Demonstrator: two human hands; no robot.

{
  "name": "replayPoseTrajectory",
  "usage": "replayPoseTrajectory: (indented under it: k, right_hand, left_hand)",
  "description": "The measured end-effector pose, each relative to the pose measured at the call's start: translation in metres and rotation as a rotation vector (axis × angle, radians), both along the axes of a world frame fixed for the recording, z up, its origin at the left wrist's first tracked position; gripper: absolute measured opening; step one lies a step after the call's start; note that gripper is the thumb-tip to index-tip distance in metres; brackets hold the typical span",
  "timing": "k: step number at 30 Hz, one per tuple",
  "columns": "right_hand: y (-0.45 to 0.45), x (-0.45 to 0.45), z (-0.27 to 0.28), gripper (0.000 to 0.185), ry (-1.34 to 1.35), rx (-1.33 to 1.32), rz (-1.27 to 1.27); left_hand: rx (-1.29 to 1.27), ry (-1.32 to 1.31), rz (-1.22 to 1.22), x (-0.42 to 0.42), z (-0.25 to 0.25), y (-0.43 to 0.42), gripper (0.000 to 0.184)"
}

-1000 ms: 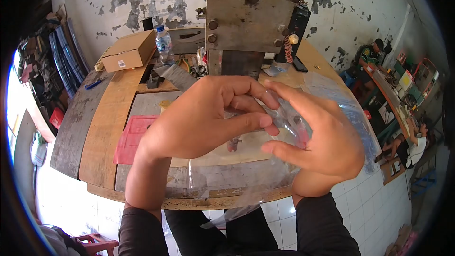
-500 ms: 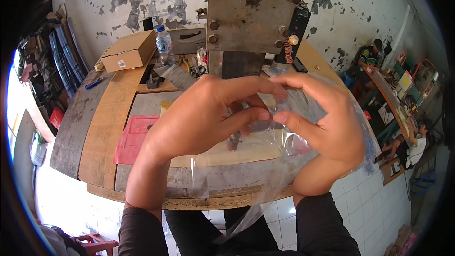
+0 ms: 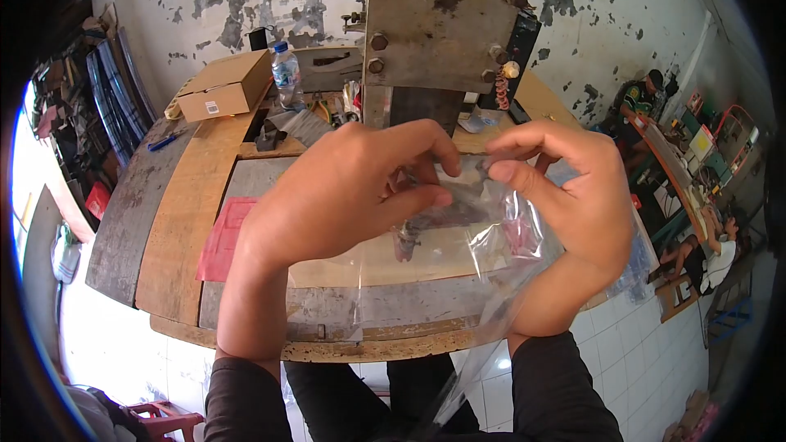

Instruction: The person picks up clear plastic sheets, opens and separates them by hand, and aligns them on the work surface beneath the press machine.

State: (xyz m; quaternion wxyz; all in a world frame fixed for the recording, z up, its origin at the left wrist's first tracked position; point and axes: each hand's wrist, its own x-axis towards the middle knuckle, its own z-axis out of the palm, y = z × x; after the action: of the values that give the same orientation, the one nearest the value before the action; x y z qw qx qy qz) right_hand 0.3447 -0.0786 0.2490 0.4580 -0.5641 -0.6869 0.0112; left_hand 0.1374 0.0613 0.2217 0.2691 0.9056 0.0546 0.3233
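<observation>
A clear plastic film [image 3: 491, 250] hangs in front of me, creased and shiny beneath my right hand, with a long strip trailing below the table edge. My right hand [image 3: 573, 188] is closed in a pinch on the film, thumb against fingers. Left of it, my left hand [image 3: 336, 188] is held over the table with thumb and forefinger apart. Its other fingers curl behind, and whether they touch the film is hidden. Through the film show a pale sheet [image 3: 327, 272] and a small dark metal part [image 3: 404, 243] on the work surface.
A large bolted metal press [image 3: 446, 20] stands behind my hands. Around it are a red sheet [image 3: 221, 245], a cardboard box [image 3: 225, 90], a water bottle [image 3: 286, 78] and a blue pen-like tool [image 3: 164, 142]. Two people [image 3: 639, 102] are at a workbench on the right.
My hands have moved apart; their fingertips were together before. The left thumb and forefinger have opened, and the film below the right hand has shifted and creased differently.
</observation>
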Motion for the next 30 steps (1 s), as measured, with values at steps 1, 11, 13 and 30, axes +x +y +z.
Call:
replayPoseTrajectory:
  k: [1,11,13,30]
  right_hand:
    - [-0.001,0.003,0.0,0.017,-0.005,0.02,-0.025]
    - [-0.006,0.022,0.003,0.015,-0.057,0.129,-0.063]
    - [-0.008,0.028,0.004,0.015,-0.046,0.144,-0.076]
    - [-0.02,0.048,0.004,0.019,0.169,0.229,0.034]
  left_hand:
    - [-0.029,0.016,0.025,-0.003,0.002,0.0,0.031]
    - [-0.034,0.276,0.31,-0.024,0.015,0.001,0.055]
    - [-0.027,0.292,0.289,-0.028,0.013,0.008,0.053]
    - [0.1,0.3,0.218,-0.026,0.001,0.014,0.026]
